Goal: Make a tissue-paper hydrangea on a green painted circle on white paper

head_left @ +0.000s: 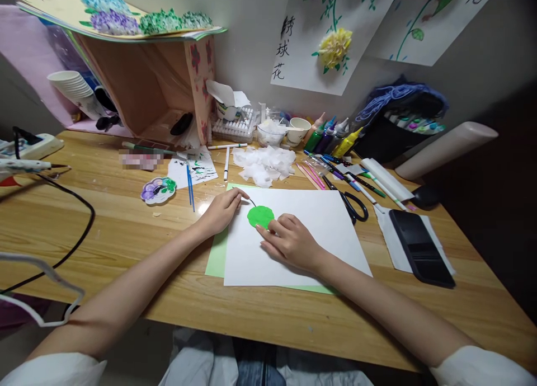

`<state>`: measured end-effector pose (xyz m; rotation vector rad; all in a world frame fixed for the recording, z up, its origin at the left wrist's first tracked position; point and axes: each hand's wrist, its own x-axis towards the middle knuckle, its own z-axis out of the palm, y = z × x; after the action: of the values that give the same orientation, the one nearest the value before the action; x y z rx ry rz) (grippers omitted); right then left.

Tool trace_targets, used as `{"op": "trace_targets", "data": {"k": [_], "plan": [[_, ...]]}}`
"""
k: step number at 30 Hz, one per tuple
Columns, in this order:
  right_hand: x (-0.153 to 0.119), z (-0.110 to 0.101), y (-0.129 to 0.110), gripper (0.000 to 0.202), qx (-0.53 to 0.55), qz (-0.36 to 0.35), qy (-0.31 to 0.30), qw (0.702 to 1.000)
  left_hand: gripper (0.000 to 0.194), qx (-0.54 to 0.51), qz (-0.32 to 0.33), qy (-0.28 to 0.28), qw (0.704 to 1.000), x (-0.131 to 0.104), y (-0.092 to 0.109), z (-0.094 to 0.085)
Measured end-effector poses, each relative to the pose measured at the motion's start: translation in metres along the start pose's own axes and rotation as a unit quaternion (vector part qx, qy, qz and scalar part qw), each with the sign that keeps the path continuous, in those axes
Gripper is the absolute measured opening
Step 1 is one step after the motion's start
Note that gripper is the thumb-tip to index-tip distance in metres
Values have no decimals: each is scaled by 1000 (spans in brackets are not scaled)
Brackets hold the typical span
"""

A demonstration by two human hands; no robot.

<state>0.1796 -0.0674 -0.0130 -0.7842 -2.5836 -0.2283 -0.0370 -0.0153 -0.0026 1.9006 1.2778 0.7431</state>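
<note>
A bright green scalloped disc (260,216) lies on a white sheet of paper (323,235), which rests over a light green sheet (216,257). My left hand (224,208) is at the upper left of the white sheet, its fingers pinched on the end of a thin dark strand (251,201) that reaches the disc's upper edge. My right hand (289,239) touches the lower right of the disc, with its index finger extended along the edge and the other fingers partly curled.
Black scissors (356,207) and pens lie right of the paper, and a phone (419,246) farther right. White tissue pieces (264,162) are behind. At left are a paint palette (158,191), blue brushes (190,184) and a black cable (86,229).
</note>
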Motion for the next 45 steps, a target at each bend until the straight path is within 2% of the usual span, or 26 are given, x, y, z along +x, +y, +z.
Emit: {"op": "trace_targets", "data": {"k": [5,10,15,19,23,25,28,31,37,41,45], "plan": [[-3,0,1,23,-10,31,48,998,32,4,-3,-5,1000,1,1,-1],[-3,1,0,19,10,29,19,999,32,15,-3,-6,1000,1,0,-1],[-3,1,0,24,19,49,47,998,31,27,-5,-7,1000,1,2,-2],[-4,1,1,21,58,46,31,997,31,26,2,-9,1000,0,4,-2],[-3,1,3,21,86,90,41,991,31,34,-2,-11,999,0,5,-2],[0,2,6,25,122,133,43,983,31,38,-2,-11,999,0,5,-2],[8,5,10,46,193,203,31,960,31,43,1,-11,999,1,5,-2],[13,9,11,62,219,252,14,943,31,47,5,-12,999,1,5,-1],[15,12,7,49,221,255,-17,941,30,50,18,-19,998,1,2,0],[14,9,10,52,245,259,-22,934,29,46,14,-19,999,0,5,1],[8,5,25,59,278,261,-26,924,23,51,-12,2,999,-2,7,2]]}}
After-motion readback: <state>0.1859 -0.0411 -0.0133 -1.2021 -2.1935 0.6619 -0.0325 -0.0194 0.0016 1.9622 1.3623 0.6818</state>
